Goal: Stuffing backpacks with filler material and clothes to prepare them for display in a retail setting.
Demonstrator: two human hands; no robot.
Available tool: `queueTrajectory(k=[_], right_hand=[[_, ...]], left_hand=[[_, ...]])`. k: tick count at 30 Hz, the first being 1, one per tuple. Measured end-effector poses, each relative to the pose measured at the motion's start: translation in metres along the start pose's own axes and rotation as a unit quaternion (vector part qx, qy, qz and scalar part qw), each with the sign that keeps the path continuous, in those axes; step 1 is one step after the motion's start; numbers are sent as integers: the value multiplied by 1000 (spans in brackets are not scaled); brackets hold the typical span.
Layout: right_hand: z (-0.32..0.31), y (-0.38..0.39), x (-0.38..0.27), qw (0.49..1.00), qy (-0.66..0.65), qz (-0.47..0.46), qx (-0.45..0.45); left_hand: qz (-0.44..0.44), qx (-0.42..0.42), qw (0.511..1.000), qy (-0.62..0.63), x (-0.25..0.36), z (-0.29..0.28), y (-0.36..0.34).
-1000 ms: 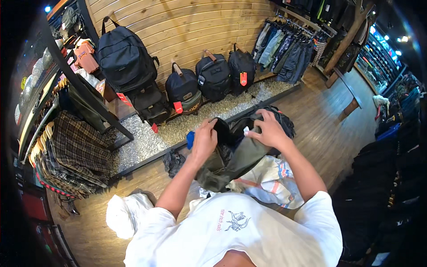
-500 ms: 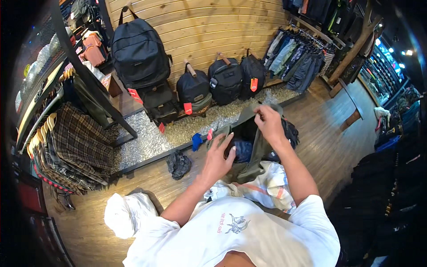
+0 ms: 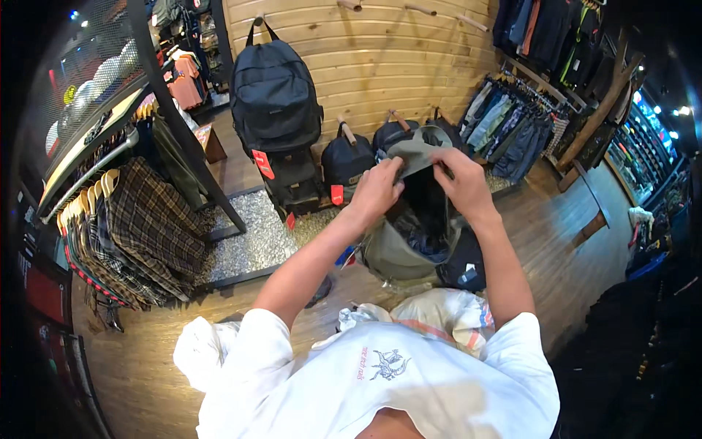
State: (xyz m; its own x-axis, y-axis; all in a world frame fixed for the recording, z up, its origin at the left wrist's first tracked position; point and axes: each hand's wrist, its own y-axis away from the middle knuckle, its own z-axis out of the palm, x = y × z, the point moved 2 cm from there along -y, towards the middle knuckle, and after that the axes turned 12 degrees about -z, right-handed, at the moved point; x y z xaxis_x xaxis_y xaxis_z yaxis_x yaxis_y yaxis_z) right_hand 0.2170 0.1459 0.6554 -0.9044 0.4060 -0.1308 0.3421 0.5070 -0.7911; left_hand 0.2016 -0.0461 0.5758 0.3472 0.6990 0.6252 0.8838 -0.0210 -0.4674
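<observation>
An olive-green bag (image 3: 395,252) hangs in front of me with its mouth gaping and its dark inside showing. At the bag's far rim, my left hand (image 3: 380,189) is closed on the edge of the cloth. A little to the right, my right hand (image 3: 462,183) pinches the same raised rim near the top flap. Crumpled dark material lies within the bag; its kind cannot be made out. Just right of the bag sits a black bag (image 3: 465,265), partly hidden by my right forearm.
A striped white sack (image 3: 439,313) lies close to me, and a white bundle (image 3: 201,351) is at the lower left. Backpacks, including a large black one (image 3: 274,95), hang on the wooden wall. Plaid shirts (image 3: 157,227) hang on the left; trousers (image 3: 504,121) hang at the back right.
The olive-green bag has been lifted higher and its mouth pulled upward. My left hand has moved up and away to its far rim, closing on the cloth. The view has shifted left.
</observation>
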Motion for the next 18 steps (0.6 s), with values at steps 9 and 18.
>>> queueTrajectory(k=[9, 18], right_hand=[[43, 33, 53, 983, 151, 103, 26], [88, -46, 131, 980, 12, 94, 174]], left_hand=[[74, 95, 992, 44, 0, -58, -63], [57, 175, 982, -53, -59, -78, -118]])
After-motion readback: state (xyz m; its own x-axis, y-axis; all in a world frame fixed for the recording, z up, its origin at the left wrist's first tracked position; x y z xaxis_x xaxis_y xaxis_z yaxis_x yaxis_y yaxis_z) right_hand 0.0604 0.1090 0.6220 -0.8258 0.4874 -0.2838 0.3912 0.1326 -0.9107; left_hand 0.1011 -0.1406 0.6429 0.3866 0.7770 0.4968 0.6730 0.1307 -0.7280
